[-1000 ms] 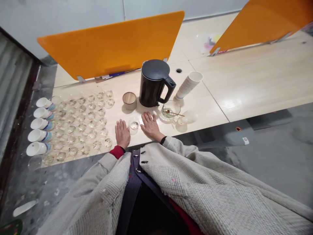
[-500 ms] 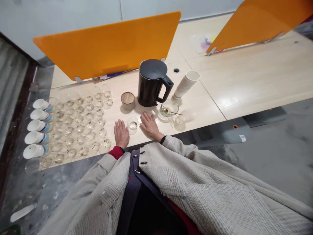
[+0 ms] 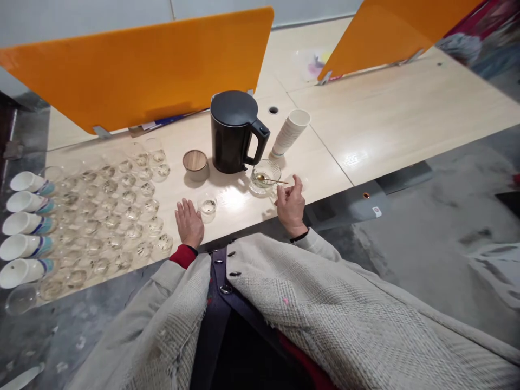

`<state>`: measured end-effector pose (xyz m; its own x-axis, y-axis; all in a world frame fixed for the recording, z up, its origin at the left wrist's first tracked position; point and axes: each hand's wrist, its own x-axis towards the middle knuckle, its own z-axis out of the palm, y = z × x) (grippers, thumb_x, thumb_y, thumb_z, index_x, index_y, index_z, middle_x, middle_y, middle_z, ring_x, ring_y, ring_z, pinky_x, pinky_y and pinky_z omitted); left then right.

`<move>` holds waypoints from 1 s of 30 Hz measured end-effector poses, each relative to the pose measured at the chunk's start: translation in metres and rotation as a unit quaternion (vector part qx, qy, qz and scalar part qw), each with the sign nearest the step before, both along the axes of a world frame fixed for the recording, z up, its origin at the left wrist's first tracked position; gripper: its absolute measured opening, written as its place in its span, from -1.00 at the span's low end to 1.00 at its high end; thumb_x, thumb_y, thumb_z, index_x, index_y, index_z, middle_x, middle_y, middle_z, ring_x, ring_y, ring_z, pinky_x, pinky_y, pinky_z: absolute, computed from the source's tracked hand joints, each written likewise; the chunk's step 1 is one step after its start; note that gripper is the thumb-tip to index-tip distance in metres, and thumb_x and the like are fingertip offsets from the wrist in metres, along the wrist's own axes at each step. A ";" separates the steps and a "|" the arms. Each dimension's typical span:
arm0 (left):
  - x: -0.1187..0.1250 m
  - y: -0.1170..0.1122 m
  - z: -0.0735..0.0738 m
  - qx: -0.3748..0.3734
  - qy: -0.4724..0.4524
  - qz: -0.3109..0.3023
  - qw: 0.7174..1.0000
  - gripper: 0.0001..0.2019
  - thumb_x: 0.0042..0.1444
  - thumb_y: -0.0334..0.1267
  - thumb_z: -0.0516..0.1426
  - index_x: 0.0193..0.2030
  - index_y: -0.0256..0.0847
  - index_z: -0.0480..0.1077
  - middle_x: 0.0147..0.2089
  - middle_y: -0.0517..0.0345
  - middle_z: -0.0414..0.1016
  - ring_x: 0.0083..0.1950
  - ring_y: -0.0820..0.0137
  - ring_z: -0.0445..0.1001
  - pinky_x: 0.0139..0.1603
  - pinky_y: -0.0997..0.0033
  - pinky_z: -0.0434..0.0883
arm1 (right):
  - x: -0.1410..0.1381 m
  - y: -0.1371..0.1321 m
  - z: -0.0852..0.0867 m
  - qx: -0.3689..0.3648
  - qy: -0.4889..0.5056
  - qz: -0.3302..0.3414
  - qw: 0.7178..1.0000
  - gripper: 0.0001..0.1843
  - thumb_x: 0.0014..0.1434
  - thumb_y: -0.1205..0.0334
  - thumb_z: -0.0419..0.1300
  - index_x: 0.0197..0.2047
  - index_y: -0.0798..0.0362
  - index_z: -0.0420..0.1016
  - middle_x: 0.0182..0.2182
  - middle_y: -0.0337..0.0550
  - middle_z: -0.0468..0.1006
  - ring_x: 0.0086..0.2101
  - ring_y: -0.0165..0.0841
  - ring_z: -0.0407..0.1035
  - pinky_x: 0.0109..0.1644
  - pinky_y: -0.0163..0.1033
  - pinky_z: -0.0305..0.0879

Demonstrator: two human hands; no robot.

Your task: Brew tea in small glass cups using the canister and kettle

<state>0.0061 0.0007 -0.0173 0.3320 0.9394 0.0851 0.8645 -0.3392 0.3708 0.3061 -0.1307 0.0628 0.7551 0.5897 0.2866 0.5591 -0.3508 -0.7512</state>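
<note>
My left hand (image 3: 189,224) lies flat on the table, fingers stretched out. Just right of its fingertips stands a small clear plastic cup (image 3: 208,208) with a few dark bits in its bottom. My right hand (image 3: 291,207) is raised beside the ribbed glass bowl (image 3: 266,188), its fingers bent and apart. In that bowl rests a gold spoon (image 3: 273,180), its handle end close to my right fingers. Clear plastic cupware by that hand is mostly hidden behind it; I see nothing gripped.
A black kettle (image 3: 233,138), a wood-lidded canister (image 3: 196,166) and a leaning stack of paper cups (image 3: 291,131) stand behind. Rows of clear cups (image 3: 109,216) and several paper cups (image 3: 25,246) cover the left. Orange dividers (image 3: 154,70) line the table's back.
My right hand has left the tabletop beside the small cup and moved right, past the glass bowl, its fingers now bent. My left hand stays flat. The camera view has shifted to the right.
</note>
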 end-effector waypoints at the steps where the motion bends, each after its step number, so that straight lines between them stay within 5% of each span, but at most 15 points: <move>1: 0.000 0.000 0.000 -0.002 0.001 0.000 1.000 -0.38 0.47 -0.20 -0.08 0.55 -0.52 0.17 0.66 -0.32 0.01 0.72 -0.07 -0.17 0.69 -0.22 -0.12 | 0.004 0.002 0.001 -0.016 0.001 0.003 1.000 -0.38 0.45 -0.14 0.04 0.35 0.14 0.30 -0.41 -0.21 0.60 -0.50 -0.25 0.50 -0.25 -0.13 0.42; 5: 0.001 0.000 0.001 -0.005 0.002 0.002 1.000 -0.39 0.47 -0.19 -0.08 0.55 -0.50 0.16 0.67 -0.30 0.00 0.72 -0.05 -0.17 0.69 -0.21 -0.13 | 0.013 0.009 -0.002 -0.033 0.007 0.011 0.999 -0.56 0.46 -0.05 -0.01 0.08 0.11 0.48 -0.39 -0.11 0.67 -0.50 -0.26 0.55 -0.18 -0.15 0.44; 12: 0.002 -0.002 0.005 -0.020 0.013 0.004 1.000 -0.39 0.47 -0.21 -0.07 0.56 -0.47 0.16 0.67 -0.28 -0.01 0.72 -0.01 -0.18 0.69 -0.20 -0.13 | 0.024 0.010 -0.006 -0.083 -0.026 -0.015 0.996 -0.52 0.42 0.03 0.05 0.22 0.17 0.42 -0.44 -0.11 0.66 -0.46 -0.20 0.54 -0.21 -0.12 0.43; 19: 0.002 -0.003 0.005 -0.022 0.015 0.004 1.000 -0.38 0.47 -0.20 -0.09 0.57 -0.49 0.15 0.67 -0.27 -0.03 0.72 -0.03 -0.19 0.70 -0.19 -0.15 | 0.021 0.018 0.002 -0.078 -0.035 0.004 0.996 -0.76 0.40 0.17 0.04 -0.17 0.06 0.50 -0.49 -0.19 0.62 -0.53 -0.29 0.53 -0.24 -0.17 0.40; 26: 0.003 -0.004 0.006 -0.033 0.017 0.003 0.999 -0.38 0.46 -0.22 -0.06 0.58 -0.48 0.13 0.68 -0.27 -0.05 0.73 0.00 -0.22 0.70 -0.19 -0.15 | 0.004 0.012 0.046 0.091 -0.067 0.047 0.993 -0.68 0.51 -0.01 0.03 -0.12 0.01 0.47 -0.33 -0.20 0.68 -0.48 -0.39 0.62 -0.43 -0.31 0.43; 30: 0.004 -0.005 0.007 -0.040 0.022 0.005 0.999 -0.37 0.46 -0.22 -0.07 0.58 -0.49 0.12 0.68 -0.26 -0.07 0.73 -0.01 -0.22 0.70 -0.18 -0.16 | -0.027 0.010 0.077 0.118 -0.074 0.149 0.979 -0.65 0.53 -0.09 0.06 -0.07 -0.02 0.50 -0.32 -0.22 0.69 -0.48 -0.41 0.63 -0.48 -0.32 0.45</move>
<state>0.0101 -0.0041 -0.0099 0.3241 0.9460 -0.0044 0.8840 -0.3012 0.3576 0.2789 -0.1210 0.1395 0.4996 0.6815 0.5347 0.7194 0.0175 -0.6944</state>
